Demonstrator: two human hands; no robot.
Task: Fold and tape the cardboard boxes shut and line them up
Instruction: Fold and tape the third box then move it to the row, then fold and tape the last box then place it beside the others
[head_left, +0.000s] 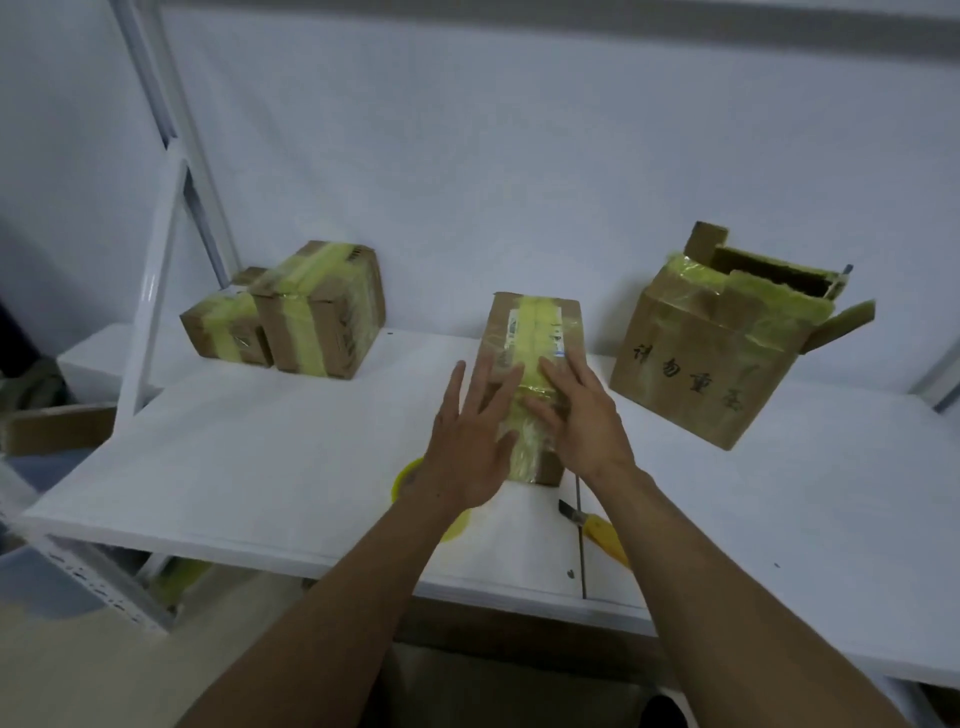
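1. The middle box (535, 322) is brown cardboard with its flaps closed. A strip of yellow tape (537, 332) runs along its top and down its near face.
2. It stands on the white table (260, 467), well apart from the small taped box (226, 332) and the taller taped box (322, 312) at the far left, and nearer to the open box (711, 353) on the right.
3. Our left hand (470, 441) lies flat on the left of the top, fingers straight and spread, gripping nothing.
4. Our right hand (576, 415) lies flat on the right of the top, fingers straight on the tape, gripping nothing.
5. A tape roll (405, 478) shows partly under our left wrist, and a yellow-handled knife (597, 530) lies by our right forearm.
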